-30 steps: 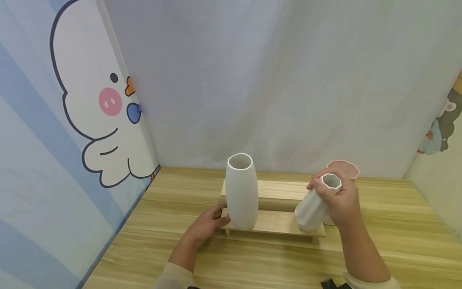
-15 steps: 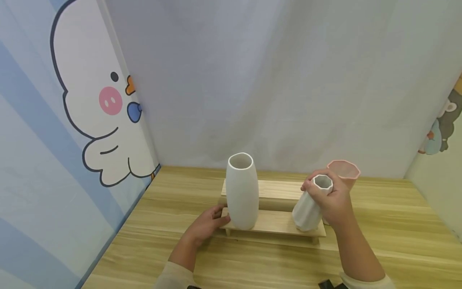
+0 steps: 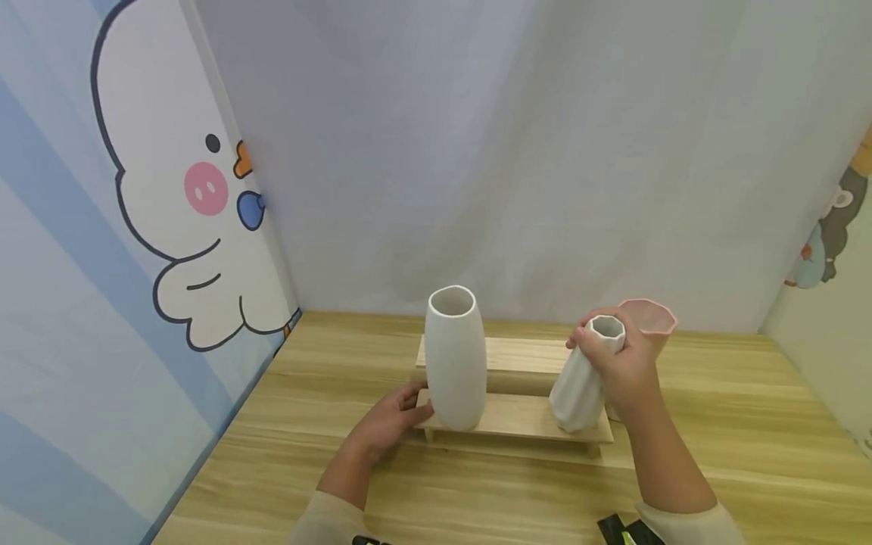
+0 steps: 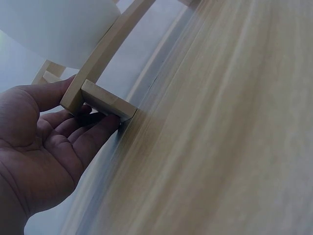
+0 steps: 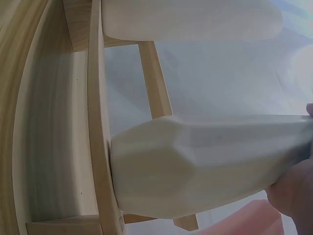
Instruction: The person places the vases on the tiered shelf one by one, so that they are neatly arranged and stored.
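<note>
My right hand (image 3: 627,363) grips a white faceted vase (image 3: 577,393) round its narrow neck. The vase's base meets the lower step at the right end of a two-step wooden stand (image 3: 518,412), as the right wrist view shows. A taller smooth white vase (image 3: 456,371) stands upright near the left end of the same step. My left hand (image 3: 388,420) holds the stand's left end. In the left wrist view, its thumb lies on the board while the fingers (image 4: 98,137) reach under it against the leg.
Behind my right hand stands a pink vase (image 3: 650,314), partly hidden by that hand. A grey curtain (image 3: 511,151) hangs behind the wooden table (image 3: 518,499). A cartoon-printed panel (image 3: 170,151) rises along the left side.
My right hand has brought the faceted vase slightly left, and the vase now leans less, with its base against the lower step. My left hand stays at the stand's end.
</note>
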A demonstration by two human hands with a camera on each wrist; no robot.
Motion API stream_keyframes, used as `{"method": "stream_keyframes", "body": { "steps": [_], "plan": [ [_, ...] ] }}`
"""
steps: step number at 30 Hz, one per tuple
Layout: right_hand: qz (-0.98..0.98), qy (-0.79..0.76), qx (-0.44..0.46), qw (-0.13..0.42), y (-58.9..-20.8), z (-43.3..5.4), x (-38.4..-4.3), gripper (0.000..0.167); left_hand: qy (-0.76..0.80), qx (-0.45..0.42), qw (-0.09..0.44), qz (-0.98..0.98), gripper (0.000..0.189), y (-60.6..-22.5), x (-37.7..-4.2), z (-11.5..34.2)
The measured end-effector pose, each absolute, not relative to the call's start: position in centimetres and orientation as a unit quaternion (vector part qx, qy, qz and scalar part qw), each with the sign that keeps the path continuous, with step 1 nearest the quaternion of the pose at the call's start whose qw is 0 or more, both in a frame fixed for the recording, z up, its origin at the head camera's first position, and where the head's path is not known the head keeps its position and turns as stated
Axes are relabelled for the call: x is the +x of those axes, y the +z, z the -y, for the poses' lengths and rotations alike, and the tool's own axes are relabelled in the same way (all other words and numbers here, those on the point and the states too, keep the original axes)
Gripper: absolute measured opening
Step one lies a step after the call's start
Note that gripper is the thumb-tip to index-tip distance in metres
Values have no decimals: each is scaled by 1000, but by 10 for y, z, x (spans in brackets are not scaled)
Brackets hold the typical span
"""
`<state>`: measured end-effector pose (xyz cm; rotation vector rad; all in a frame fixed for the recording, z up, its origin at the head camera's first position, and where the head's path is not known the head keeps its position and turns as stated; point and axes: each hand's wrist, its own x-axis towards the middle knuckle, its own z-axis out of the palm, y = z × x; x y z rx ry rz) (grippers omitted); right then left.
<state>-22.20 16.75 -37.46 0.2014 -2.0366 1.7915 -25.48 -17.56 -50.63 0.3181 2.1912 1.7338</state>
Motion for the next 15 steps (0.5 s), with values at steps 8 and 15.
{"method": "stream_keyframes", "body": {
  "steps": [8, 15],
  "plan": [
    [757, 619, 72, 196, -373, -164, -230, 20, 606, 113, 166, -770, 67, -506, -256, 175],
    [760, 616, 61, 199, -374, -163, -231, 22, 607, 108, 165, -770, 65, -506, -255, 174]
  ]
}}
